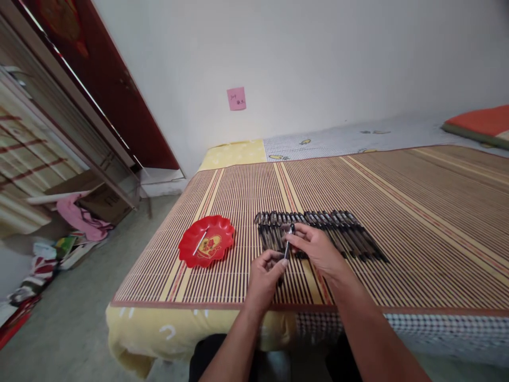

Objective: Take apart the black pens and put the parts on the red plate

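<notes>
Between my two hands is a slim pen (287, 248) with a dark upper end, tilted slightly. My left hand (264, 275) pinches its lower end, while my right hand (314, 246) has its fingers and thumb closed at the upper, dark end. Just beyond my hands lies a row of short black pen caps (322, 217). Nearer than the caps, black pen barrels (356, 241) lie side by side, partly hidden by my hands. To the left, a red scalloped plate (185, 249) holds one thin white stick (200, 242) that looks like a pen refill.
A striped bamboo mat (222, 191) covers the bed, over a yellow patterned cloth (191, 323). An orange folded item (483, 124) rests at the far right. A pink note (236, 99) is on the wall. Cardboard (105, 204) and clothes are on the floor at left.
</notes>
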`<state>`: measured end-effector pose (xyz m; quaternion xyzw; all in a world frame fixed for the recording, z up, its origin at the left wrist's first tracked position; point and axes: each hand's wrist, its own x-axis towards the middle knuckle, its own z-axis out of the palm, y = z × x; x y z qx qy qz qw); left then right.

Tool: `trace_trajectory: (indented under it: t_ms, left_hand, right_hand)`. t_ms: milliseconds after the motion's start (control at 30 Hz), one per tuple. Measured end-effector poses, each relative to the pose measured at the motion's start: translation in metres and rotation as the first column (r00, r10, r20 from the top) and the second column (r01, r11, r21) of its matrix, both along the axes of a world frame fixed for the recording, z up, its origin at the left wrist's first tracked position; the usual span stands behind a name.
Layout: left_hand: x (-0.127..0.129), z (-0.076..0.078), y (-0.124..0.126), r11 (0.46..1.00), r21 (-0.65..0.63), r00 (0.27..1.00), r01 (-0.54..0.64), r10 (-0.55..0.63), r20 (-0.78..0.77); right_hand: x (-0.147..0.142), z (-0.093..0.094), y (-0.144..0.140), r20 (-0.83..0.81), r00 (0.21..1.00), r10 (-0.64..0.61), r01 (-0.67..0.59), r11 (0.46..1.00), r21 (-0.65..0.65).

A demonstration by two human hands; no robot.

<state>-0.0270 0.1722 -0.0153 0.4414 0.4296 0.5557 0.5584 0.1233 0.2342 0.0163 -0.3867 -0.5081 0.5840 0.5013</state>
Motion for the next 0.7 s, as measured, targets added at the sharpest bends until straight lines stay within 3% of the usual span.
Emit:
trace_trajectory:
  t_ms: [233,433,567,700]
  left_hand:
    - [0.003,-0.004,0.0,0.996,-0.003,0.995,-0.086,0.086,-0.048]
    - [-0.001,0.003,-0.005,0.99,-0.002,0.987,-0.139,0.138,-0.083]
    - [-0.036,0.029,-0.013,0.957,0.112,0.916,-0.269,0.29,-0.278]
    - [-0.101,0.05,-0.01,0.853,0.214,0.771,-0.477,0.523,-0.364]
  right_hand:
    - [0.017,-0.011,0.013,-0.129,0.957,-0.259,0.247,0.963,-0.106]
    - [0.04,-0.019,0.024,-0.199,0.913,-0.355,0.335,0.933,-0.128]
    - [0.051,-0.021,0.031,-0.258,0.859,-0.443,0.409,0.896,-0.175]
    - [0.06,-0.021,0.036,-0.301,0.825,-0.479,0.441,0.878,-0.188]
